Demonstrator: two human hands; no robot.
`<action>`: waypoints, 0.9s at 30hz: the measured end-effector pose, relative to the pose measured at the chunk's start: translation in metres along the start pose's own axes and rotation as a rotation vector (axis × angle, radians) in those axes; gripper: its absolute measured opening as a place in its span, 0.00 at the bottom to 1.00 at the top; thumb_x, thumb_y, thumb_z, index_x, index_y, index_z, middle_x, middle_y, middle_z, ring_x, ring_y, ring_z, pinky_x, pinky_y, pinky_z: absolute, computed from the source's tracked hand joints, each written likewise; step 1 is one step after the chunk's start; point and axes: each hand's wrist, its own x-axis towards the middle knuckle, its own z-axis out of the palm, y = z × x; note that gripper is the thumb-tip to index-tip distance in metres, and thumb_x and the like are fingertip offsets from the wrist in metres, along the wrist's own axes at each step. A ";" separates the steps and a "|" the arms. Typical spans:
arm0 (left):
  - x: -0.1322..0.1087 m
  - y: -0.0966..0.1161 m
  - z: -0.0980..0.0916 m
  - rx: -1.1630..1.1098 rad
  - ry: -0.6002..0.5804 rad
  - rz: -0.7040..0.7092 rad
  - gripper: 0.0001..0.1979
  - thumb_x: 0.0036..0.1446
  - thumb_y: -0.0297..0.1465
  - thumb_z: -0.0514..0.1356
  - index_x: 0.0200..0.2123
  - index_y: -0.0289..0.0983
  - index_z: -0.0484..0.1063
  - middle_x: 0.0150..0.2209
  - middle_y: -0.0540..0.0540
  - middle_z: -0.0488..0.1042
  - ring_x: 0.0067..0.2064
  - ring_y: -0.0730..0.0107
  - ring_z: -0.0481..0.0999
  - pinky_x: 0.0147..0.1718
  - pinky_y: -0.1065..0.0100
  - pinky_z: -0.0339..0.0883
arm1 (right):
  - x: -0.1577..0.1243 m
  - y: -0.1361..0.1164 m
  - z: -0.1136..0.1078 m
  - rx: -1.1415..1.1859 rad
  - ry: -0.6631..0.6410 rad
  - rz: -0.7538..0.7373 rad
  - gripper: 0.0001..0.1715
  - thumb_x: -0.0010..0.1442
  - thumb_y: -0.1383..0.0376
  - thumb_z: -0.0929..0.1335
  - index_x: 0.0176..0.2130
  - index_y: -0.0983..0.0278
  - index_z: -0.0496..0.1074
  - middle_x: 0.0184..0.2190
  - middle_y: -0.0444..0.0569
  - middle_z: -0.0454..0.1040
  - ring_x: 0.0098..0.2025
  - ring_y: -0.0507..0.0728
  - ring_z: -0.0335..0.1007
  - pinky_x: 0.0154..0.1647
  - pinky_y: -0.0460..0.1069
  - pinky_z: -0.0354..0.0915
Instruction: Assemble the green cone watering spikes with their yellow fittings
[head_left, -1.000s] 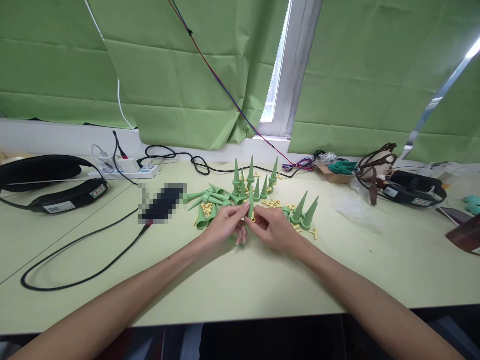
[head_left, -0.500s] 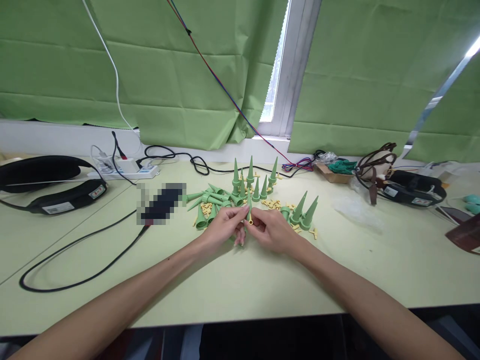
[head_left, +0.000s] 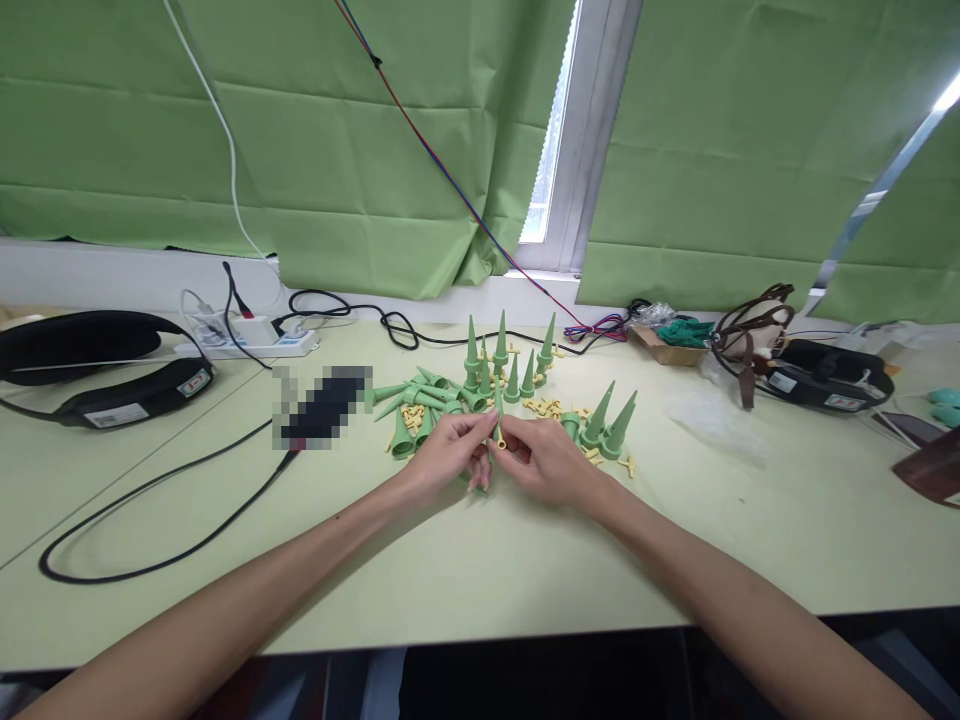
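Observation:
My left hand (head_left: 448, 452) is closed around a green cone-shaped spike (head_left: 496, 405) that points up between both hands. My right hand (head_left: 546, 460) pinches a small yellow connector piece (head_left: 501, 438) against the side of that spike. Both hands rest low over the pale green table (head_left: 480, 560). Just behind them lies a pile of green spikes (head_left: 420, 405), some lying flat, and several stand upright (head_left: 501, 350). Two more spikes (head_left: 611, 420) stand to the right of my right hand. Small yellow connectors (head_left: 547, 407) are scattered among them.
A black cable (head_left: 150, 500) loops across the table at the left, ending at a blurred dark device (head_left: 324, 405). A black headset (head_left: 97, 370) and a power strip (head_left: 251, 340) lie at the far left. Another headset (head_left: 821, 375), a bag and a small box sit at the right.
Both hands have stayed in place; the yellow piece has shifted slightly against the spike between my fingers.

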 end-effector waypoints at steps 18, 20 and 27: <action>0.000 0.004 0.006 -0.051 0.058 -0.023 0.23 0.61 0.49 0.56 0.26 0.35 0.66 0.16 0.50 0.68 0.17 0.72 0.71 0.13 0.75 0.62 | 0.000 0.006 0.005 0.091 0.087 0.001 0.19 0.63 0.62 0.64 0.24 0.61 0.53 0.18 0.38 0.55 0.20 0.48 0.49 0.24 0.46 0.49; 0.000 0.004 0.006 -0.052 0.060 -0.019 0.23 0.61 0.49 0.56 0.26 0.35 0.66 0.16 0.50 0.68 0.17 0.72 0.71 0.13 0.74 0.62 | 0.000 0.006 0.005 0.095 0.090 0.002 0.19 0.63 0.62 0.64 0.24 0.61 0.53 0.17 0.38 0.55 0.20 0.48 0.49 0.24 0.45 0.49; 0.001 0.004 0.006 -0.046 0.071 -0.011 0.22 0.62 0.48 0.55 0.27 0.36 0.65 0.16 0.51 0.68 0.16 0.73 0.70 0.14 0.75 0.63 | 0.000 0.007 0.006 0.100 0.119 -0.004 0.20 0.64 0.62 0.64 0.24 0.62 0.53 0.17 0.37 0.55 0.20 0.48 0.49 0.24 0.45 0.49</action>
